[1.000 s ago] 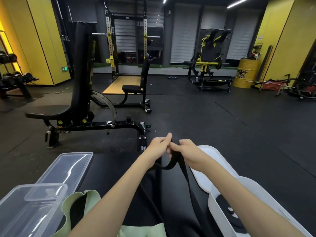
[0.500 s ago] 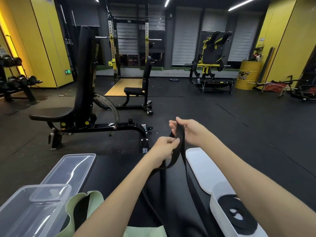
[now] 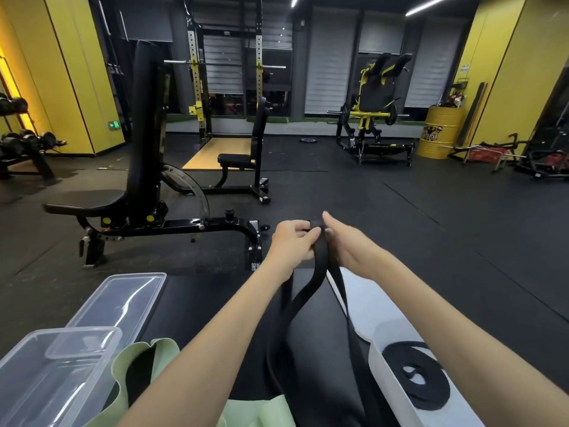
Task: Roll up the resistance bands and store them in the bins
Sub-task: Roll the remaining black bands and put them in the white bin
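A black resistance band (image 3: pixel 320 261) is held up over the dark worktop (image 3: pixel 215 303). Its top fold is pinched by the curled fingers (image 3: pixel 308 234) of the left hand (image 3: pixel 292 241) and gripped from the other side by the right hand (image 3: pixel 351 245). Its strands hang down to the worktop. A coiled black band (image 3: pixel 415 377) is seen lying in the white bin (image 3: pixel 378 355) at the right, with a white lid (image 3: pixel 361 298) just beyond. At the left, a clear bin (image 3: pixel 61 368), a clear lid (image 3: pixel 123 300) and a green band (image 3: pixel 163 354) are laid.

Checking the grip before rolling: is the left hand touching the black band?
Touching. The head view shows the left hand pinching the black band at its top end.
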A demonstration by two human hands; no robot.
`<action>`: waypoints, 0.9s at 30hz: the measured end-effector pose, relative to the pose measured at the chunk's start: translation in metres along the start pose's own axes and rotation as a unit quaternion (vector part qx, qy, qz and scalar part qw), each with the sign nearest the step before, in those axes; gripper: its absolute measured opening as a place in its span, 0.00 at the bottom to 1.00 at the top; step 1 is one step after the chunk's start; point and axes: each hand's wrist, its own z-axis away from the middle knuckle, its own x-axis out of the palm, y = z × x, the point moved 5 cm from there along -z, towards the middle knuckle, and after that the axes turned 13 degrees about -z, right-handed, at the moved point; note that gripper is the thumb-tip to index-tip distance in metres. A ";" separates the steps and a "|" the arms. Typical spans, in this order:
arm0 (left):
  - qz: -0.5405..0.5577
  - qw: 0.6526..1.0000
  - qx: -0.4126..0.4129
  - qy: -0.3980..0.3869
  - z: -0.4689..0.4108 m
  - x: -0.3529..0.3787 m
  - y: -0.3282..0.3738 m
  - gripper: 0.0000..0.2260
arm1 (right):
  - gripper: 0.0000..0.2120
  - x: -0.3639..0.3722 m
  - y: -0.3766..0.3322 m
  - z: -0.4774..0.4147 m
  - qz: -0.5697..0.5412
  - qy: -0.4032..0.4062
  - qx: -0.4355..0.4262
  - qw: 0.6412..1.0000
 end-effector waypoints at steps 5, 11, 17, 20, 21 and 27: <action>-0.013 1.000 -0.004 0.005 -0.008 0.000 0.001 0.08 | 0.11 0.011 0.037 0.024 0.010 -0.047 -0.022 0.999; -0.023 0.996 -0.086 -0.017 0.001 0.008 -0.018 0.20 | 0.07 0.012 0.030 0.023 -0.053 -0.064 -0.069 0.994; 0.052 0.994 -0.074 -0.067 0.029 0.011 -0.042 0.16 | 0.12 0.000 0.028 0.011 -0.244 -0.064 0.005 0.968; -0.022 0.995 -0.040 -0.086 0.041 0.010 -0.053 0.15 | 0.12 -0.005 0.028 0.007 -0.302 -0.046 0.022 0.952; -0.046 0.994 -0.018 -0.094 0.046 0.011 -0.051 0.13 | 0.13 -0.005 0.026 0.007 -0.312 -0.043 0.020 0.949; 0.028 0.996 -0.019 -0.084 0.046 0.017 -0.037 0.11 | 0.20 -0.004 0.022 0.010 -0.296 -0.041 0.021 0.954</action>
